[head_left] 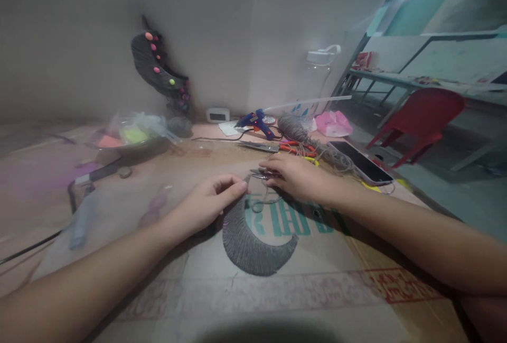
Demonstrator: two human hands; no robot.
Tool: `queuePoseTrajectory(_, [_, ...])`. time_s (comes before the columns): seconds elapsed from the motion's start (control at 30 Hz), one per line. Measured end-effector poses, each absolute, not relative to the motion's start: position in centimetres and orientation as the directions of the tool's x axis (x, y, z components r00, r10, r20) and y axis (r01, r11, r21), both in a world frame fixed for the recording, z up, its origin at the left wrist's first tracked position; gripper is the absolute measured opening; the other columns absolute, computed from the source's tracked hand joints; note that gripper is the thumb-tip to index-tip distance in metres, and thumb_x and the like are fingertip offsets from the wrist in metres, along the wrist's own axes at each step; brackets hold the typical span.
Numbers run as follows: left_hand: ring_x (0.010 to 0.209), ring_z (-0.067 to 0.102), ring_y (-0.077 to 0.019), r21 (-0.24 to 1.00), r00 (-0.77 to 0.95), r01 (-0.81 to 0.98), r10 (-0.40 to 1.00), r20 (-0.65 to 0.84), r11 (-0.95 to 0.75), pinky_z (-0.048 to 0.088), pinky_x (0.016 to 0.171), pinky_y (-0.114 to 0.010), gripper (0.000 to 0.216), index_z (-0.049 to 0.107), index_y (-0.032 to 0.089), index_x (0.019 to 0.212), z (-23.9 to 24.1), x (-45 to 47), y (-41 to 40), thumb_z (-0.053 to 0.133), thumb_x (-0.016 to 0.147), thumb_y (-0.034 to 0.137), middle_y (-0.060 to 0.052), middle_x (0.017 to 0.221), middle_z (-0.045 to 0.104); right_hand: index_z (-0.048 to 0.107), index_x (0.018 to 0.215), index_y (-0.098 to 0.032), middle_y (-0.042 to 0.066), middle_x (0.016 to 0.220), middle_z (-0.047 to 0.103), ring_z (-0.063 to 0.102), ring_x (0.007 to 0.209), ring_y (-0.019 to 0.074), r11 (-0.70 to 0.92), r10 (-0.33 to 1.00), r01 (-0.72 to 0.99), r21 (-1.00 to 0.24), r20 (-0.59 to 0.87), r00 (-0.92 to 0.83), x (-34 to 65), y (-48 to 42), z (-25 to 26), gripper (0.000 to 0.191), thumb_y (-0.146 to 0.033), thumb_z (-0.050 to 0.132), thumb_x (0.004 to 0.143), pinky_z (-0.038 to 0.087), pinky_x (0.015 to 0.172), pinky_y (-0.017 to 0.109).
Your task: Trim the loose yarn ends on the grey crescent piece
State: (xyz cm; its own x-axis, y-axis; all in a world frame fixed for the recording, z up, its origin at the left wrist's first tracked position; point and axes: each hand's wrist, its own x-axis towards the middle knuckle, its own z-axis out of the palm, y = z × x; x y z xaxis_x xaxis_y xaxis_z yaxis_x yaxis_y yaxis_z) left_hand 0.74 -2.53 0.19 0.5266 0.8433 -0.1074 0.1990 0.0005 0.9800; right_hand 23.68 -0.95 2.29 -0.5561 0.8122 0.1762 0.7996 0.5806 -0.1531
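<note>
A crescent shape wrapped in grey yarn (pixel 253 248) lies on the printed cardboard, its upper tip pinched between the thumb and fingers of my left hand (pixel 217 197). My right hand (pixel 291 174) is closed around a small pair of scissors (pixel 259 175), whose blades point left toward that tip. Beneath the blades a loose grey yarn strand (pixel 259 206) curls on the cardboard. How my right fingers sit in the scissor handles is partly hidden.
Behind my hands are a blue glue gun (pixel 257 122), orange-handled scissors (pixel 295 148), tangled grey yarn (pixel 301 134) and a phone (pixel 360 162). A bowl (pixel 134 145) stands at left. A decorated crescent (pixel 154 65) hangs on the wall; a red chair (pixel 423 116) stands right.
</note>
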Motion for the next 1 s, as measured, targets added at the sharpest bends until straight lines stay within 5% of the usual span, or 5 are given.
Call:
queuePoseTrajectory(0.23, [0.051, 0.04, -0.0077, 0.982, 0.546, 0.189, 0.833, -0.083, -0.026, 0.031, 0.045, -0.018, 0.036, 0.06, 0.017, 0.081, -0.2, 0.5, -2.3, 0.058, 0.084, 0.052, 0.005, 0.061, 0.044, 0.07, 0.103, -0.015, 0.013, 0.102, 0.067, 0.061, 0.092, 0.0216, 0.569, 0.819, 0.811, -0.135, 0.178, -0.545, 23.5, -1.1, 2.3, 0.025, -0.014, 0.05, 0.088, 0.044, 0.081, 0.032])
queuePoseTrajectory(0.4, [0.054, 0.044, -0.0087, 0.982, 0.554, 0.188, 0.827, -0.088, -0.021, 0.032, 0.048, -0.019, 0.035, 0.061, 0.016, 0.081, -0.3, 0.4, -2.4, 0.058, 0.085, 0.051, 0.002, 0.066, 0.054, 0.064, 0.109, -0.014, 0.009, 0.101, 0.07, 0.063, 0.087, 0.0193, 0.479, 0.869, 0.828, -0.293, 0.292, -0.4, 23.6, -0.7, 2.6, 0.028, -0.014, 0.048, 0.087, 0.046, 0.077, 0.029])
queuePoseTrajectory(0.6, [0.059, 0.053, -0.0112, 0.987, 0.576, 0.161, 0.814, -0.077, -0.021, 0.037, 0.054, -0.021, 0.033, 0.062, 0.016, 0.078, -0.3, 0.5, -2.3, 0.059, 0.085, 0.048, -0.002, 0.073, 0.065, 0.063, 0.111, -0.021, 0.008, 0.107, 0.07, 0.064, 0.091, 0.0238, 0.416, 0.889, 0.894, -0.168, 0.282, -0.361, 24.1, -1.7, 4.9, 0.025, -0.023, 0.048, 0.092, 0.044, 0.076, 0.032])
queuePoseTrajectory(0.8, [0.112, 0.057, -0.0222, 0.981, 0.614, 0.098, 0.786, 0.072, -0.167, 0.044, 0.082, -0.027, 0.029, 0.062, 0.018, 0.074, 0.3, 0.5, -2.5, 0.059, 0.087, 0.043, -0.01, 0.123, 0.063, 0.059, 0.113, -0.019, 0.009, 0.11, 0.067, 0.061, 0.099, 0.0217, 0.555, 0.827, 0.735, -0.39, 0.353, -0.437, 22.8, -3.4, 5.3, 0.026, -0.023, 0.042, 0.094, 0.046, 0.085, 0.033])
queuePoseTrajectory(1.0, [0.088, 0.061, -0.0191, 0.971, 0.734, 0.144, 0.678, 0.025, -0.192, 0.045, 0.078, -0.029, 0.028, 0.065, 0.018, 0.077, 0.6, 0.5, -2.8, 0.056, 0.088, 0.042, -0.008, 0.091, 0.07, 0.059, 0.115, -0.016, 0.006, 0.1, 0.063, 0.058, 0.085, 0.0154, 0.466, 0.849, 0.454, -0.759, 0.238, -0.472, 21.8, -3.6, 4.4, 0.029, -0.022, 0.042, 0.091, 0.046, 0.079, 0.03])
